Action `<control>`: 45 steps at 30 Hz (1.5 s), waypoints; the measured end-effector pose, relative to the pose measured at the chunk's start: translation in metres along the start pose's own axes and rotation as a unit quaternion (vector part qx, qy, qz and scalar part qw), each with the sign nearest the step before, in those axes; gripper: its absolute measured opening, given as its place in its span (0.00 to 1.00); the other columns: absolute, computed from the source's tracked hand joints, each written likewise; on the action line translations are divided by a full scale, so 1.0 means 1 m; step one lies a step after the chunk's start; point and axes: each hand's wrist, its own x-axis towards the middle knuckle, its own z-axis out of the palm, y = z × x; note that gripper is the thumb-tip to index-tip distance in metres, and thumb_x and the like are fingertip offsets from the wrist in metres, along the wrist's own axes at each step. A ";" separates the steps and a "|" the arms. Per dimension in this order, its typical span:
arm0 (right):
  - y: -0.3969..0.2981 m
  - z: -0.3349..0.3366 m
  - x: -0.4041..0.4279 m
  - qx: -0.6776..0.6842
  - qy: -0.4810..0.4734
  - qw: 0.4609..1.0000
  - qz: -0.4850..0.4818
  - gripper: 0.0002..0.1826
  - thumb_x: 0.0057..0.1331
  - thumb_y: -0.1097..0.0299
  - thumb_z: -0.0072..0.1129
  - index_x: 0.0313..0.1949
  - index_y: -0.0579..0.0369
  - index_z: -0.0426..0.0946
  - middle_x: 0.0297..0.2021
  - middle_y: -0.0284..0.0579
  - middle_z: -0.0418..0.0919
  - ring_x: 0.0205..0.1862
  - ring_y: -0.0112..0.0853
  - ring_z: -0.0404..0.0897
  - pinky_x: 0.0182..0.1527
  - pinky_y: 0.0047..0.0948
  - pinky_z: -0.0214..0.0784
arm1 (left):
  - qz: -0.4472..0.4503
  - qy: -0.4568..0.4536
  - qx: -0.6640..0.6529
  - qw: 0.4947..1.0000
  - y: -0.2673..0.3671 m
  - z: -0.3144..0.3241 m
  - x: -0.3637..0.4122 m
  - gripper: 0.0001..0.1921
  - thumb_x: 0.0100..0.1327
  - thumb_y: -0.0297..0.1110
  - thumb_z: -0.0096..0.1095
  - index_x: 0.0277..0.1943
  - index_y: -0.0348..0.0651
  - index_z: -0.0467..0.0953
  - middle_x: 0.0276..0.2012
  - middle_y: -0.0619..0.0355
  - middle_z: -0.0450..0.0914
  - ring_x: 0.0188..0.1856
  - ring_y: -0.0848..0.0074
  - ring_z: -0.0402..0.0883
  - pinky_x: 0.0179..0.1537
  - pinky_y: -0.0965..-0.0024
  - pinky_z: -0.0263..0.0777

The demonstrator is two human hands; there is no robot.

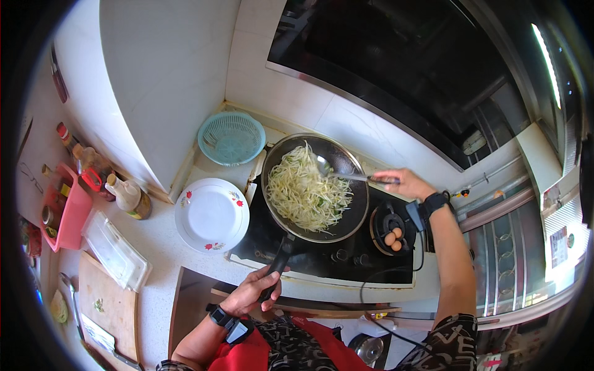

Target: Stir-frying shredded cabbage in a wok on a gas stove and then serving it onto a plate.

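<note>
My left hand (254, 288) is closed around the black handle of a frying pan (364, 204) on the left side of a black glass gas hob (301, 264). Bean sprouts (306, 195) with some green pieces fill much of the pan. In my right hand (403, 183) is the dark handle of a metal spatula (348, 176); its head sits among the sprouts at the pan's upper middle, partly blurred. A white plate with red flowers (211, 216) lies left of the pan, and a light blue plastic colander (232, 139) stands behind the plate.
Several brown eggs (392, 239) rest on the right burner. At left are a pink basket (69, 208) of jars, sauce bottles (130, 197), a clear plastic container (116, 250), and a wooden cutting board (109, 297) with a cleaver (98, 332). A black range hood (394, 69) hangs above; a cable crosses the hob's front.
</note>
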 end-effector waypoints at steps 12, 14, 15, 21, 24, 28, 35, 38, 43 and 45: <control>-0.060 0.108 -0.060 0.693 -0.075 0.693 0.182 0.19 0.77 0.64 0.47 0.65 0.45 0.66 0.28 0.31 0.68 0.20 0.13 0.59 0.22 0.14 0.52 | -0.002 0.003 0.011 1.000 0.004 0.000 -0.003 0.20 0.78 0.40 0.46 0.65 0.38 0.64 0.23 0.58 0.71 0.14 0.78 0.66 0.16 0.78 0.61; -0.045 0.123 -0.066 0.781 -0.101 0.595 0.160 0.21 0.78 0.55 0.43 0.65 0.47 0.66 0.28 0.32 0.68 0.19 0.14 0.59 0.22 0.14 0.52 | -0.005 0.003 0.019 1.000 0.004 0.000 -0.002 0.21 0.78 0.41 0.46 0.65 0.38 0.64 0.23 0.58 0.71 0.14 0.78 0.66 0.16 0.78 0.61; -0.045 0.127 -0.068 0.820 -0.118 0.537 0.158 0.21 0.79 0.53 0.41 0.64 0.47 0.65 0.28 0.32 0.68 0.19 0.14 0.58 0.21 0.14 0.51 | -0.003 0.000 0.023 1.000 0.003 -0.001 -0.001 0.21 0.77 0.41 0.46 0.65 0.38 0.64 0.23 0.58 0.71 0.14 0.78 0.67 0.17 0.78 0.61; -0.060 0.125 -0.068 0.656 -0.057 0.728 0.191 0.27 0.76 0.48 0.46 0.58 0.62 0.70 0.33 0.43 0.76 0.28 0.24 0.74 0.26 0.24 0.65 | -0.001 0.005 0.026 1.000 0.003 0.001 -0.003 0.21 0.78 0.43 0.45 0.65 0.38 0.64 0.23 0.59 0.69 0.14 0.78 0.66 0.17 0.76 0.61; -0.096 0.135 -0.076 0.040 0.199 0.979 0.020 0.26 0.67 0.63 0.61 0.60 0.63 0.67 0.46 0.61 0.79 0.45 0.53 0.81 0.45 0.43 0.73 | -0.002 0.007 0.007 1.000 0.002 0.002 -0.003 0.20 0.78 0.42 0.45 0.64 0.38 0.64 0.23 0.59 0.70 0.14 0.79 0.65 0.17 0.77 0.61; -0.115 0.133 -0.082 0.010 0.241 0.970 -0.017 0.24 0.67 0.69 0.58 0.63 0.52 0.67 0.33 0.56 0.78 0.35 0.53 0.80 0.38 0.47 0.73 | -0.006 0.009 0.001 1.000 0.001 0.001 -0.003 0.18 0.78 0.41 0.45 0.63 0.39 0.65 0.24 0.59 0.71 0.14 0.79 0.63 0.17 0.78 0.61; -0.132 0.150 -0.038 0.159 0.290 0.944 0.020 0.20 0.72 0.66 0.53 0.61 0.56 0.69 0.43 0.63 0.81 0.45 0.56 0.80 0.46 0.43 0.73 | 0.005 0.008 0.028 1.000 0.001 0.000 -0.004 0.19 0.79 0.44 0.43 0.63 0.41 0.65 0.24 0.59 0.69 0.14 0.79 0.62 0.17 0.76 0.59; -0.123 0.155 -0.042 0.130 0.288 0.949 0.014 0.21 0.71 0.67 0.54 0.62 0.56 0.69 0.41 0.62 0.81 0.43 0.56 0.81 0.44 0.45 0.74 | 0.005 0.008 0.034 0.999 0.001 0.002 -0.003 0.19 0.79 0.44 0.43 0.62 0.41 0.65 0.24 0.59 0.70 0.15 0.80 0.62 0.17 0.76 0.60; -0.116 0.150 -0.070 0.060 0.290 0.955 -0.038 0.20 0.70 0.67 0.55 0.61 0.53 0.71 0.33 0.61 0.79 0.36 0.56 0.79 0.40 0.49 0.72 | 0.003 0.017 0.028 0.999 0.002 0.001 -0.004 0.18 0.78 0.44 0.43 0.62 0.41 0.66 0.24 0.59 0.70 0.15 0.80 0.62 0.18 0.76 0.60; -0.116 0.145 -0.069 0.047 0.307 0.950 0.034 0.21 0.69 0.70 0.56 0.61 0.55 0.71 0.41 0.62 0.80 0.42 0.55 0.81 0.44 0.42 0.74 | 0.000 0.011 0.027 1.000 0.001 0.001 -0.004 0.18 0.78 0.43 0.43 0.61 0.41 0.66 0.24 0.59 0.70 0.15 0.80 0.62 0.18 0.76 0.60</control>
